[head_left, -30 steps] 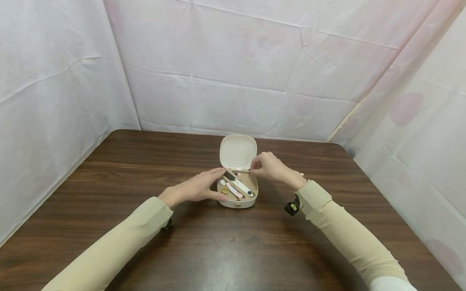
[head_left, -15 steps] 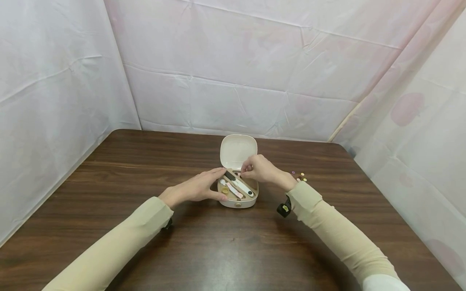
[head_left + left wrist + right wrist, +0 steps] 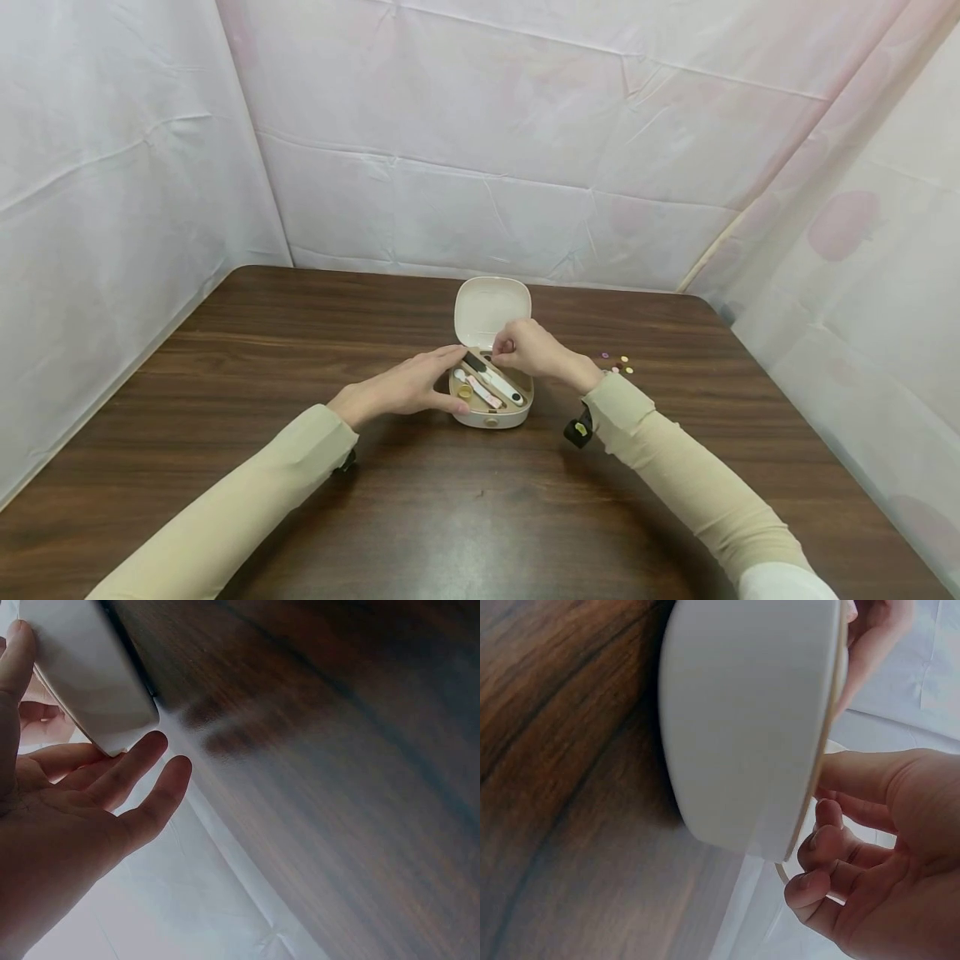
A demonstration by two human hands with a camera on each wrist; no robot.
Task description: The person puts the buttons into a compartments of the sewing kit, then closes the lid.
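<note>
A small cream box (image 3: 491,419) stands on the brown table with its lid (image 3: 491,310) tipped up at the back. Inside lie a black file (image 3: 474,362), a white tool (image 3: 504,387), a pink piece (image 3: 483,392) and a yellow ring (image 3: 464,391). My left hand (image 3: 442,379) steadies the box's left side, thumb on the front wall and fingers straight along the rim; the box (image 3: 82,667) and this hand (image 3: 97,787) also fill the left wrist view. My right hand (image 3: 501,352) hovers over the box's back part, fingertips pinched on something too small to make out. Its curled fingers (image 3: 817,881) sit beside the box (image 3: 742,720).
Several tiny coloured pieces (image 3: 619,365) lie on the table (image 3: 480,517) to the right of the box. Pale pink sheeting (image 3: 487,167) walls in the table at the back and both sides.
My right hand has moved left from the box's right edge to over its back part, which uncovered the coloured pieces on the table. The left hand and box have stayed put.
</note>
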